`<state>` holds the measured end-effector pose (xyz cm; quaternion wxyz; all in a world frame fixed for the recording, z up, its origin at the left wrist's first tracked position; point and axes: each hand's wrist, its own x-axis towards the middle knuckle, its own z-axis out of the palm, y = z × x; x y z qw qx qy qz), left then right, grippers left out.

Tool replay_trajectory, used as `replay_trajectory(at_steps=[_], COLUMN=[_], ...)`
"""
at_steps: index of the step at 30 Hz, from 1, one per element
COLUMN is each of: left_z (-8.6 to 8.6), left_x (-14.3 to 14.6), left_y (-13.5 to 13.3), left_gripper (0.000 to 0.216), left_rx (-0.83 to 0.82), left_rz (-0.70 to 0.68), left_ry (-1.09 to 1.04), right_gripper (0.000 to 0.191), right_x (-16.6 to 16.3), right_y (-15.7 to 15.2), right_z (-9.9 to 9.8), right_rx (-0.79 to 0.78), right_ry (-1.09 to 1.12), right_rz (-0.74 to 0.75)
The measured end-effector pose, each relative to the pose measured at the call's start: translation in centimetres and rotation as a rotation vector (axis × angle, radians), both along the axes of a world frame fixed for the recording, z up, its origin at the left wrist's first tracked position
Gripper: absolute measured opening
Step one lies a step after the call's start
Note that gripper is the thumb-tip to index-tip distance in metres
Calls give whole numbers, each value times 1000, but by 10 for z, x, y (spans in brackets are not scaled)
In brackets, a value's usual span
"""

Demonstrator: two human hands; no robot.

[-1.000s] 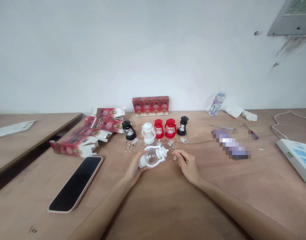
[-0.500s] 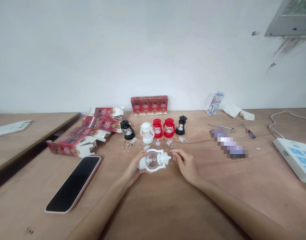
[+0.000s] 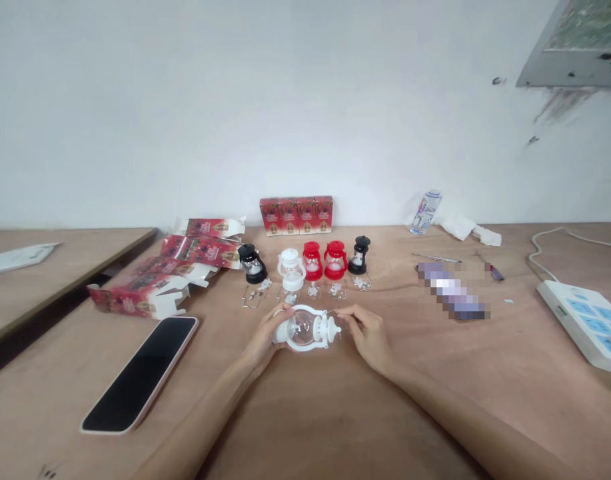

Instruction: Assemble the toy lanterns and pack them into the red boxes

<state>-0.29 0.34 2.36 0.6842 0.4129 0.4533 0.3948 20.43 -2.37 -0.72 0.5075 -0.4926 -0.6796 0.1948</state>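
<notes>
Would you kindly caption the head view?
Left hand holds white mini lantern sideways; right hand pinches wire by its cap.

Cool, diffuse light leaves the wall [image 3: 185,113] palest around its middle, while the counter [image 3: 485,360] darkens at bottom centre. Faint glints mark the held white lantern [image 3: 308,329]; small metal parts [image 3: 260,294] blur, and pixelation masks a purplish object [image 3: 451,291].

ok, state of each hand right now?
Left hand: closed around a white miniature lantern, tipped sideways.
Right hand: pinching a thin metal wire beside the lantern's top.
</notes>
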Motion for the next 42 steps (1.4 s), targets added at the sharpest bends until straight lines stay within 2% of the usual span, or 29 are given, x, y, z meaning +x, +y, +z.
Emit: replay_trajectory(at_steps=[8, 11, 14, 20, 24, 27, 32, 35, 37, 38, 40, 42], left_z=[-2, 0, -1, -21, -29, -27, -18, -20, -23, -24, -26, -26], left_x=[-1, 2, 5, 4, 2, 6, 14, 15, 17, 19, 22, 26], left_y=[1, 0, 0, 12, 15, 10, 1, -2, -5, -7, -11, -14], left_gripper=[43, 48, 56, 49, 57, 55, 37, 37, 37, 37, 37, 38], left_rx=[66, 72, 111, 343, 411, 431, 478, 537, 559, 566, 567, 557], left_rz=[65, 129, 132, -98, -280, -268, -68, 7, 32, 32, 8, -19], left_ry=[-5, 15, 41, 127, 99, 152, 453, 534, 549, 546, 519, 498], right_gripper=[23, 23, 21, 18, 16, 17, 18, 21, 20, 17, 9, 16], right_x=[-5, -7, -4, 12, 18, 21, 20, 11, 4, 3, 3, 7], right_y=[10, 17, 23, 38, 49, 57, 56, 37, 22, 15, 5, 2], right_z=[-4, -6, -7, 6, 21, 28, 47, 68, 82, 88, 98, 103], right_rx=[-104, -123, -140, -118, -163, -88, 226, 404, 427, 407, 266, 162], right_ry=[40, 81, 164, 274, 125, -54, -306, -401, -418, -399, -338, -232], right_rz=[2, -48, -109, -74, -23, -67, -178, -95, 46, 147, 343, 326])
